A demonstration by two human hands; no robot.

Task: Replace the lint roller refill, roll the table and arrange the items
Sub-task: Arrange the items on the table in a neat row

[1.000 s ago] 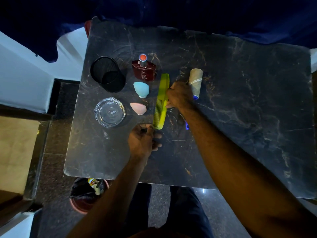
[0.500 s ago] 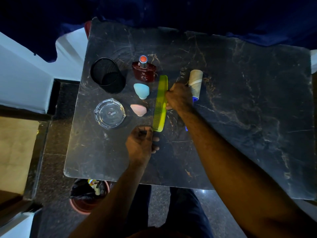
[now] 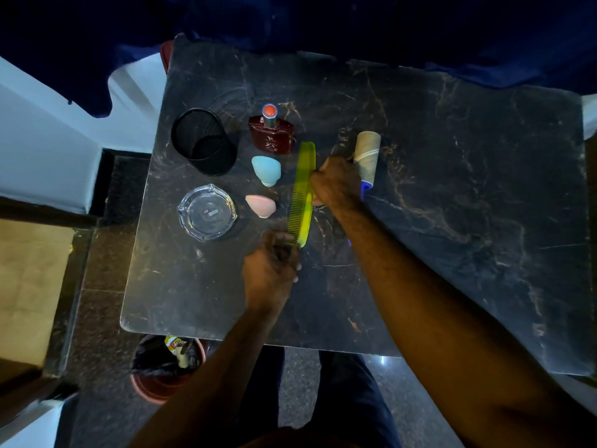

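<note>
Two hands at frame centre, both on a green comb (image 3: 303, 192) lying lengthwise on the dark marble table (image 3: 468, 189): left hand (image 3: 270, 272) pinches its lower end, right hand (image 3: 336, 185) grips its middle. Lint roller (image 3: 366, 156) lies just right of the right hand, blue handle mostly hidden. Left of comb: blue sponge (image 3: 266, 170), pink sponge (image 3: 261, 205), red perfume bottle (image 3: 272, 134), mesh cup (image 3: 204, 141), glass ashtray (image 3: 206, 212).

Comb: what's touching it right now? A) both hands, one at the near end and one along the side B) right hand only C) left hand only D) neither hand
A: the left hand pinches the near tip of the green comb, and the right hand presses against its right edge around mid-length, as the comb lies flat on the table.
</note>
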